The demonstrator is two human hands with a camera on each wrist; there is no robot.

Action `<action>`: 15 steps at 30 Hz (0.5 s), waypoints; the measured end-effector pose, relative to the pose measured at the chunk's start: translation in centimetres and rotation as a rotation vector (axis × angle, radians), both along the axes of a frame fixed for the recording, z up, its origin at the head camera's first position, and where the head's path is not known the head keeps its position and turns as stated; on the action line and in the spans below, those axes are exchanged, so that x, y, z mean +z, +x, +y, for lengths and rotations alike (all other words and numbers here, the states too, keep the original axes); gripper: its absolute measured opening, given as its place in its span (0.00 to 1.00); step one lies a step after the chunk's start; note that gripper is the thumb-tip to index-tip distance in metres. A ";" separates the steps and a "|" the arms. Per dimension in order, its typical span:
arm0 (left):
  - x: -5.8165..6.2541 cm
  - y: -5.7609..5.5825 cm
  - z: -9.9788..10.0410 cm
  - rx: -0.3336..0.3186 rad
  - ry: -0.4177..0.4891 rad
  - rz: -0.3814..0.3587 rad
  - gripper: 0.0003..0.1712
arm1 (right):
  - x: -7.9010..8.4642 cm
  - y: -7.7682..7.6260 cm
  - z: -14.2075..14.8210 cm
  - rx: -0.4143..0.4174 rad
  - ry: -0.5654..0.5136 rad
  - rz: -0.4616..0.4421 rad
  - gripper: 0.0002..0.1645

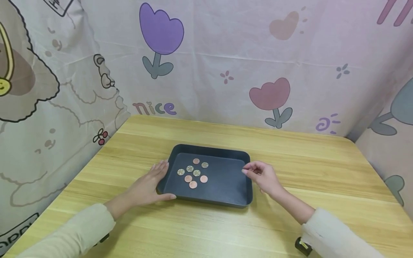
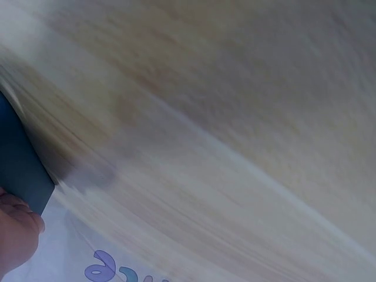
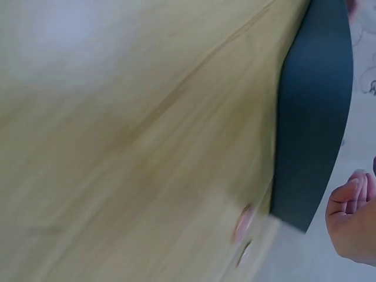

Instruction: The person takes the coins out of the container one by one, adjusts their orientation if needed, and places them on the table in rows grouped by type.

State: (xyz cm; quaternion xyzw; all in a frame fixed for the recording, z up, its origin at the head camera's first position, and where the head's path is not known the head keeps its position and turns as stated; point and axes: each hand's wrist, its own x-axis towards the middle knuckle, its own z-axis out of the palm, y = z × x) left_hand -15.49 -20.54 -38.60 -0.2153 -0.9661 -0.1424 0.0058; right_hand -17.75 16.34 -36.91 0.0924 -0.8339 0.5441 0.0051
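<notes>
I see the tray [image 1: 227,182] on the table [image 1: 193,233], long axis left-right, right end slightly nearer. Eight coins [image 1: 196,173] inside, left half. Left hand [image 1: 146,188] straight-fingered against left end. Right hand [image 1: 262,177] curled over right rim; can't tell if pinching. Loose coins [image 3: 242,223] below.
</notes>
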 end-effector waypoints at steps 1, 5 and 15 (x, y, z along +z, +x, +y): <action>0.0 0.0 0.0 0.001 0.001 -0.003 0.64 | 0.0 -0.1 -0.5 0.013 -0.010 0.004 0.10; -0.1 0.0 0.0 -0.005 0.003 0.015 0.63 | 0.1 -0.5 -2.1 0.052 -0.022 0.031 0.10; -0.2 -0.1 0.0 -0.012 -0.003 0.036 0.63 | -0.2 -1.4 -6.1 0.148 0.010 0.068 0.11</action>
